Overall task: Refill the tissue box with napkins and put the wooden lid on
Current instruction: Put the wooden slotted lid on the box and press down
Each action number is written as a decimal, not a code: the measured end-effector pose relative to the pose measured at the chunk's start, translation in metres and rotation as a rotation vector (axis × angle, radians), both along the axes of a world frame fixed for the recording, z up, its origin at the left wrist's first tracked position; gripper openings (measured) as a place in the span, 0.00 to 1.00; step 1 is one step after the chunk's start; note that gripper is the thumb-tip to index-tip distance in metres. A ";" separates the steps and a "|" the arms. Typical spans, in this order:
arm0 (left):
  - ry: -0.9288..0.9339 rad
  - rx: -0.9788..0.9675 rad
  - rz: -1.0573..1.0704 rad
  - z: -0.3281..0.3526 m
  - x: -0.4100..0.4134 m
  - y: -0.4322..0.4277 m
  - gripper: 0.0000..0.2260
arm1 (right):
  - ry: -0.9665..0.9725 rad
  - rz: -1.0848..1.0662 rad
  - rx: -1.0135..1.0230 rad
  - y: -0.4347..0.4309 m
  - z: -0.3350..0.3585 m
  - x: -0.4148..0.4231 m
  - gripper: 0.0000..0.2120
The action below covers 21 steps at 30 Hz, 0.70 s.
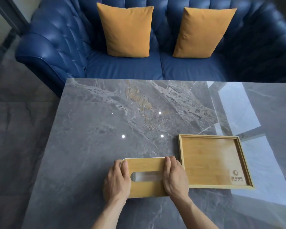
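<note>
The tissue box stands near the table's front edge, and only a thin white rim [142, 158] of it shows along the far side. The wooden lid [145, 166] lies flat on top of it, with a long rounded slot [145, 176] across its middle; something pale shows through the slot, too blurred to name. My left hand [117, 180] grips the lid's left end, fingers laid over the top. My right hand [174, 177] holds the right end the same way. No loose napkins are in view.
An empty wooden tray [233, 186] with a printed logo lies just right of the box, almost touching my right hand. The grey marble table [122, 116] stretches away to a blue sofa [122, 68] with two orange cushions. Window glare covers the table's right side.
</note>
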<state>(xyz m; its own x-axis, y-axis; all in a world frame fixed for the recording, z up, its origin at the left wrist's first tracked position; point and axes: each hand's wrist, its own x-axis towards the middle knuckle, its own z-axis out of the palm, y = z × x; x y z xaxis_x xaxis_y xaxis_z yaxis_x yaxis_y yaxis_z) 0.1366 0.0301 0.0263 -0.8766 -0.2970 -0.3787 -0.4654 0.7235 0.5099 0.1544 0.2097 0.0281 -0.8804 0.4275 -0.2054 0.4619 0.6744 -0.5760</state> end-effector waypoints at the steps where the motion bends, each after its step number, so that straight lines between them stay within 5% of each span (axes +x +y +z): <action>1: 0.013 -0.012 -0.005 -0.001 0.000 0.000 0.23 | -0.002 -0.004 0.006 0.000 -0.002 0.000 0.19; 21: 0.022 -0.032 -0.044 -0.002 -0.003 0.002 0.24 | -0.107 0.002 0.100 -0.004 -0.006 -0.005 0.18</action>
<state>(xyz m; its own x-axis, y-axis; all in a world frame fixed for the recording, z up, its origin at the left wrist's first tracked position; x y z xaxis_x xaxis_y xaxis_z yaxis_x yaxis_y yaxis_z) 0.1339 0.0320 0.0247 -0.8972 -0.2695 -0.3500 -0.4215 0.7592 0.4958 0.1490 0.2060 0.0221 -0.8564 0.4491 -0.2547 0.5159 0.7266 -0.4538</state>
